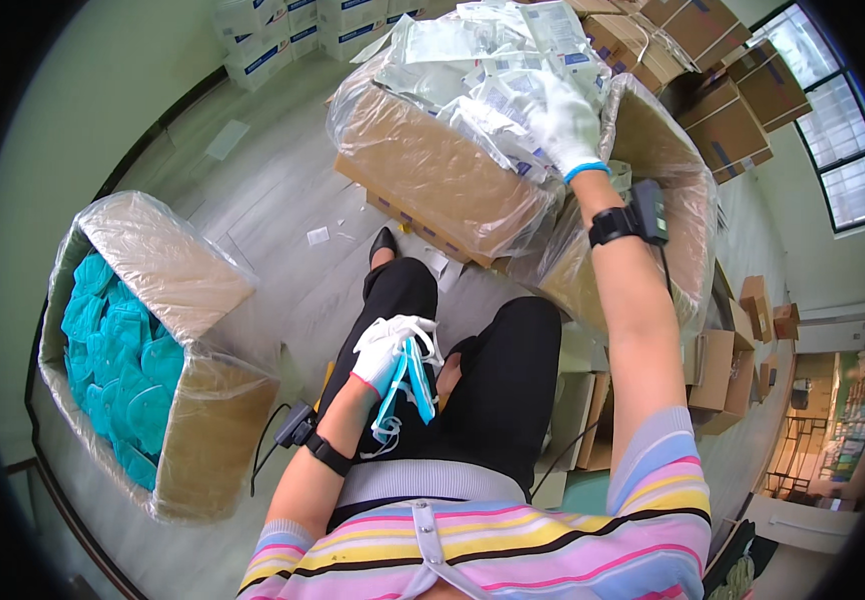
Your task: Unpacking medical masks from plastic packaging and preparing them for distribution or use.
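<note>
My left hand (379, 356), in a white glove, is closed round a few blue face masks (413, 385) above my lap; their white ear loops dangle and bunch about the fingers. Stretched far forward, my right hand (565, 125) wears a white glove with a blue cuff. It rests on a heap of flat white printed packets (488, 60) at the top of a plastic-lined cardboard box (443, 180). Its fingers blend in with the packets, so their grip is not clear.
At the left stands a plastic-lined box (218, 430) full of teal rounded pieces (118, 350). Another lined box (663, 150) adjoins the packet box on the right. Brown cartons (718, 120) are stacked behind; white cartons (258, 55) line the far wall. Paper scraps (319, 236) lie on the floor.
</note>
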A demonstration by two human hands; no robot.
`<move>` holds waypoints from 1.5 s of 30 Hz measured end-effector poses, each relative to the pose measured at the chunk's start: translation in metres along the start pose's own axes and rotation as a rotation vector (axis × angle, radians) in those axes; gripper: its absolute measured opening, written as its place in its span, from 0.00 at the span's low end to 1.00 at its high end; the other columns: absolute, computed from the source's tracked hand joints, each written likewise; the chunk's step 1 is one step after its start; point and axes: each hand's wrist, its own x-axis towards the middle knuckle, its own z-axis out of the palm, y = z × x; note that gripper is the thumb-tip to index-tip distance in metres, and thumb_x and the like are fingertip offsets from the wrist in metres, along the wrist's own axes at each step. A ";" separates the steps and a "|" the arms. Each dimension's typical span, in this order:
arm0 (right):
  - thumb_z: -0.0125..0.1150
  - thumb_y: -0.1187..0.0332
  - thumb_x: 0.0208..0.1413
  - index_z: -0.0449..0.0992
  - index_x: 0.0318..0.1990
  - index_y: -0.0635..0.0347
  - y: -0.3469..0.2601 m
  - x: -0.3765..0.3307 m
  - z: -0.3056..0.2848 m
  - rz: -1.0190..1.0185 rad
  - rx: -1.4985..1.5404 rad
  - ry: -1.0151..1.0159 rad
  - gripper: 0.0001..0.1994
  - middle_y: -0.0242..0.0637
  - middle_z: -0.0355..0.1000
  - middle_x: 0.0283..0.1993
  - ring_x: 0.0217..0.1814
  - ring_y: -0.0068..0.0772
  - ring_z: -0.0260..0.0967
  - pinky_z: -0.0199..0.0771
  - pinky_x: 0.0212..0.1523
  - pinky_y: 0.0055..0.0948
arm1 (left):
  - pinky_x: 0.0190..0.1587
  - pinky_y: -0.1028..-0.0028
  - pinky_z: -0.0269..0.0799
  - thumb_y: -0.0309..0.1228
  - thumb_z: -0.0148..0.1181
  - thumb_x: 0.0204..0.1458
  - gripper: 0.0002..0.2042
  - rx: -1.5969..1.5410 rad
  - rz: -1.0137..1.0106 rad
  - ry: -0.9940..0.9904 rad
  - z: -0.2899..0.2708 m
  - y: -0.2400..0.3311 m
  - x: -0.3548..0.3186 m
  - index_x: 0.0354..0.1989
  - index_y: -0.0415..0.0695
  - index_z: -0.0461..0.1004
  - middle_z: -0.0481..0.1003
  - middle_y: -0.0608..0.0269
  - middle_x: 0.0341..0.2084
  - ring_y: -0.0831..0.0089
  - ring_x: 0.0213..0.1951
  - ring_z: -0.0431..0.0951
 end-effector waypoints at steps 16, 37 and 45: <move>0.62 0.52 0.56 0.80 0.37 0.60 -0.113 -0.248 -0.123 0.269 0.914 -0.591 0.18 0.42 0.76 0.30 0.30 0.39 0.75 0.74 0.34 0.30 | 0.43 0.70 0.72 0.31 0.49 0.58 0.12 0.377 0.021 0.375 -0.006 -0.028 0.024 0.41 0.38 0.78 0.76 0.55 0.36 0.68 0.38 0.76; 0.48 0.69 0.66 0.67 0.54 0.62 -0.069 -0.327 -0.149 1.219 2.192 0.332 0.12 0.45 0.72 0.50 0.44 0.41 0.76 0.80 0.37 0.33 | 0.33 0.76 0.71 0.37 0.58 0.59 0.14 1.415 0.457 -0.132 0.193 0.136 -0.040 0.36 0.36 0.80 0.78 0.59 0.24 0.79 0.26 0.74; 0.56 0.72 0.61 0.69 0.57 0.62 -0.122 -0.287 -0.200 0.918 2.415 0.043 0.16 0.37 0.73 0.50 0.51 0.34 0.72 0.74 0.56 0.38 | 0.36 0.80 0.69 0.28 0.52 0.58 0.11 1.407 1.036 -0.089 0.242 0.145 -0.046 0.40 0.38 0.80 0.78 0.66 0.25 0.81 0.29 0.73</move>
